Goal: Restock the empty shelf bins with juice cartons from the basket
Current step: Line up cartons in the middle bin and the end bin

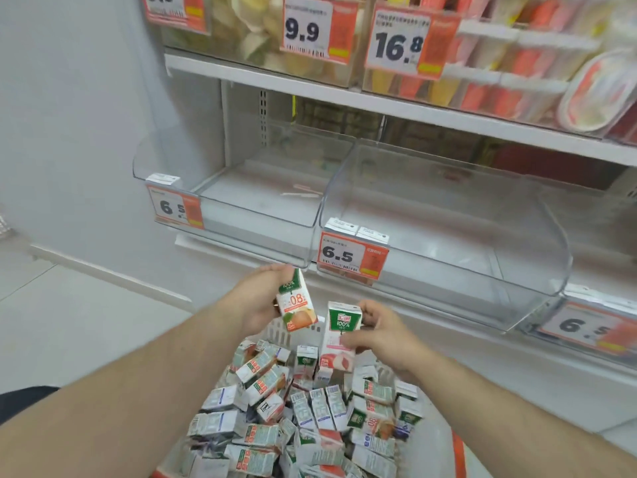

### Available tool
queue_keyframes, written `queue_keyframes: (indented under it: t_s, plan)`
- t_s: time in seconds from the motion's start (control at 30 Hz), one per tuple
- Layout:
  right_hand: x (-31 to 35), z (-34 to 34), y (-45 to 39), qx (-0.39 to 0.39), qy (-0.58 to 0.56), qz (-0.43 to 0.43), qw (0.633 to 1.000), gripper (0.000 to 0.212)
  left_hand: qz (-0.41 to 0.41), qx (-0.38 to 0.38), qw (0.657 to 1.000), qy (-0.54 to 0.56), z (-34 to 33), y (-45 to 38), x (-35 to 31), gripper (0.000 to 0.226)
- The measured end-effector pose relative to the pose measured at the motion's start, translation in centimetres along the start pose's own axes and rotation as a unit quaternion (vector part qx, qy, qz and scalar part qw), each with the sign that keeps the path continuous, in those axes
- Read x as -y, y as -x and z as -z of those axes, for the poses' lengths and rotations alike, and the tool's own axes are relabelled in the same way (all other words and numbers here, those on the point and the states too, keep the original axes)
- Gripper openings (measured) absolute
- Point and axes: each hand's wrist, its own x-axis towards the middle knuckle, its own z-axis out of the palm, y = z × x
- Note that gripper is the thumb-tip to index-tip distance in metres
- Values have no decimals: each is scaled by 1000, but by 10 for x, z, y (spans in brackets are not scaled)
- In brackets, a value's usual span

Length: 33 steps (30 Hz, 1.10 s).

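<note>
Both arms reach forward over the basket, which is full of small juice cartons lying in a heap. The left hand is lifted, palm turned in, with fingers wrapped around 1 orange carton that tilts a little. The right hand sits lower, near the basket's far edge, and its fingers hold 1 pink carton standing upright. The 2 cartons are close but not touching. Above them, 2 clear shelf bins stand side by side: the left bin and the right bin hold no cartons. Each front edge has a 6.5 price tag.
</note>
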Motion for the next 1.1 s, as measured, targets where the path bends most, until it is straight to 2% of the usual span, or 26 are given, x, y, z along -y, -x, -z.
queue_keyframes:
  t_s: [0.17, 0.23, 0.33, 0.4, 0.53, 0.63, 0.7, 0.73, 0.8, 0.93, 1.03, 1.1]
  plan:
    - [46, 3, 26, -11, -54, 61, 997, 37, 5, 65, 997, 46, -1, 7, -32, 23]
    - [61, 0, 31, -15, -76, 84, 993, 34, 6, 56, 998, 32, 1, 11, -41, 22]
    - [76, -7, 30, -27, -106, 123, 986, 33, -21, 25, 997, -69, 7, 20, -48, 21]
    - [84, -12, 26, -46, -124, 143, 981, 38, -61, 35, 987, -148, 15, 27, -51, 25]
    - [103, -22, 14, -77, -131, 163, 975, 43, -100, 135, 952, -255, 35, 35, -63, 28]
    - [114, -29, 7, -89, -100, 184, 974, 44, -123, 221, 933, -256, 46, 33, -68, 51]
    - [119, -35, 3, -86, -75, 203, 973, 45, -169, 220, 914, -295, 49, 33, -70, 57]
    - [121, -39, 1, -86, -57, 213, 972, 45, -190, 214, 908, -307, 50, 34, -71, 50]
    - [126, -46, -4, -90, -17, 233, 968, 40, -219, 199, 905, -306, 53, 35, -75, 33]
    - [147, -60, -14, -74, 19, 268, 960, 37, -267, 156, 905, -292, 68, 33, -86, 35]
    - [170, -73, -21, -75, 62, 262, 960, 49, -299, 115, 900, -295, 81, 29, -95, 35]
    - [185, -84, -29, -84, 113, 241, 960, 48, -312, 88, 897, -300, 87, 29, -100, 30]
